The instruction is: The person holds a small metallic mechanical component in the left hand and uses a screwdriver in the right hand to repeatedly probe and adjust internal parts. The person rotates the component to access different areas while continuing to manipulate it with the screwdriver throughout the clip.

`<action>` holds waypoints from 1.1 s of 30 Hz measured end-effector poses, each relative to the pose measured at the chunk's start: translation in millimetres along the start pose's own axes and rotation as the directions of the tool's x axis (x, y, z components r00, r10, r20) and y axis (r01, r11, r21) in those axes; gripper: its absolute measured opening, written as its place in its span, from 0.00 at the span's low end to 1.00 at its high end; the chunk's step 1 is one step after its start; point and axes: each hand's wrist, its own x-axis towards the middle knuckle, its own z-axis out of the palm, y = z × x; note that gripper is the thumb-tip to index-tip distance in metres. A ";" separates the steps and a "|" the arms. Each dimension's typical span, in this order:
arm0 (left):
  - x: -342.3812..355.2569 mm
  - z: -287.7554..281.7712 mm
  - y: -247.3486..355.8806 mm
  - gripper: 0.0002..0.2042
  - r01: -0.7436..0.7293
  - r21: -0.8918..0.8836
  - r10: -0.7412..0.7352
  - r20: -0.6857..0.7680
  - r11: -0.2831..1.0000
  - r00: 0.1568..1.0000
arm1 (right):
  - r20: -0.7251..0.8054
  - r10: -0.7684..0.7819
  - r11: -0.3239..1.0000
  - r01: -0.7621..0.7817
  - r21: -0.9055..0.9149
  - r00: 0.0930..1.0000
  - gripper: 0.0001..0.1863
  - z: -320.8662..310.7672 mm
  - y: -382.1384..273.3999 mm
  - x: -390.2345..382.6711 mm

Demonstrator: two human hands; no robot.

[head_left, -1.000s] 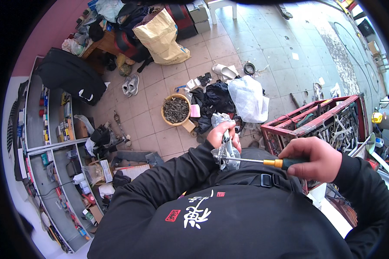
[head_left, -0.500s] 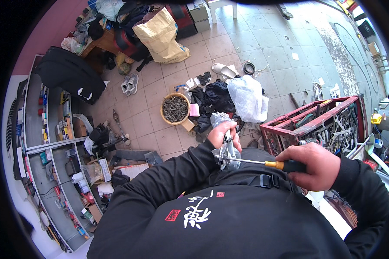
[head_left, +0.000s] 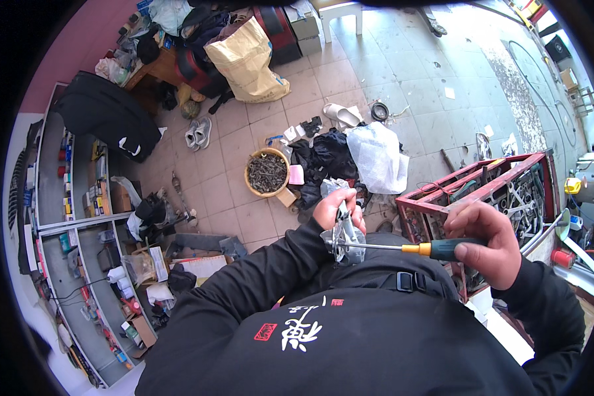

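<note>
My left hand (head_left: 335, 212) is closed around a silvery metal part (head_left: 343, 239) of irregular shape, held in front of my waist. Its exact kind I cannot make out. From the right, a screwdriver (head_left: 445, 249) with a dark green handle and yellow collar lies level, its shaft tip meeting the metal part. At the handle's end is my right hand (head_left: 487, 243), thumb against the handle and fingers loosely curled above it, a looser hold than a full grip. Crumpled clear plastic (head_left: 335, 186) shows just beyond my left hand.
A red metal tool rack (head_left: 482, 188) full of wrenches stands close on the right. Ahead on the tiles are a round basket of small dark metal pieces (head_left: 267, 173), black bags (head_left: 330, 150) and a white plastic wrap (head_left: 377, 158). Grey shelves (head_left: 79, 264) with boxes line the left.
My right hand has loosened from a full wrap round the screwdriver handle, its fingers lifting and uncovering more of the handle. The metal part stays in my left hand at nearly the same place.
</note>
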 end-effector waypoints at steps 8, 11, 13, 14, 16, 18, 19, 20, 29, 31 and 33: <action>-0.2 0.6 -3.5 0.21 -0.011 0.085 0.015 -0.054 0.996 0.998 | 0.057 0.455 0.874 -0.433 -0.221 0.889 0.12 -14.0 -8.4 5.4; -1.2 -1.5 -5.1 0.21 0.091 -0.010 -0.092 -0.099 0.996 0.991 | 0.304 -0.180 0.669 0.343 -0.659 0.935 0.09 -10.7 -4.4 6.4; -1.6 -2.5 -5.1 0.24 0.101 -0.061 -0.104 -0.046 0.993 0.994 | 0.535 -0.282 0.271 0.600 -0.752 0.797 0.15 -9.3 -3.4 7.2; -1.9 -3.1 -4.0 0.25 0.106 -0.050 -0.111 -0.100 0.993 0.989 | 0.637 -0.267 0.040 0.669 -0.742 0.723 0.18 -8.8 -3.8 7.4; -1.8 -2.3 -4.0 0.21 0.062 -0.024 -0.064 -0.059 0.998 0.996 | 0.597 -0.303 0.151 0.656 -0.740 0.743 0.17 -9.4 -6.0 9.2; -1.0 -0.9 -2.8 0.21 0.020 0.031 -0.018 -0.044 0.999 0.999 | 0.522 -0.292 0.327 0.596 -0.733 0.802 0.16 -10.8 -10.0 10.4; -0.8 0.1 -2.1 0.22 0.006 0.060 -0.002 -0.067 0.998 0.998 | 0.462 -0.273 0.447 0.537 -0.716 0.844 0.15 -10.1 -12.1 8.9; 0.2 1.1 -1.4 0.22 -0.006 0.085 0.011 -0.058 0.996 0.998 | 0.405 -0.243 0.560 0.468 -0.684 0.882 0.14 -9.5 -12.8 8.3; 6.0 5.7 -3.6 0.22 0.006 0.039 -0.004 -0.047 0.999 0.999 | 0.384 -0.229 0.534 0.445 -0.719 0.895 0.16 -13.3 -10.6 0.0; 6.0 4.1 -3.7 0.22 0.026 -0.008 -0.027 -0.063 1.000 0.998 | 0.526 -0.386 0.312 0.643 -0.699 0.758 0.19 -13.5 -4.0 2.3; 7.1 1.9 -3.1 0.21 0.024 -0.019 -0.025 -0.059 1.000 0.998 | 0.431 -0.417 0.449 0.593 -0.669 0.801 0.21 -12.6 1.6 3.3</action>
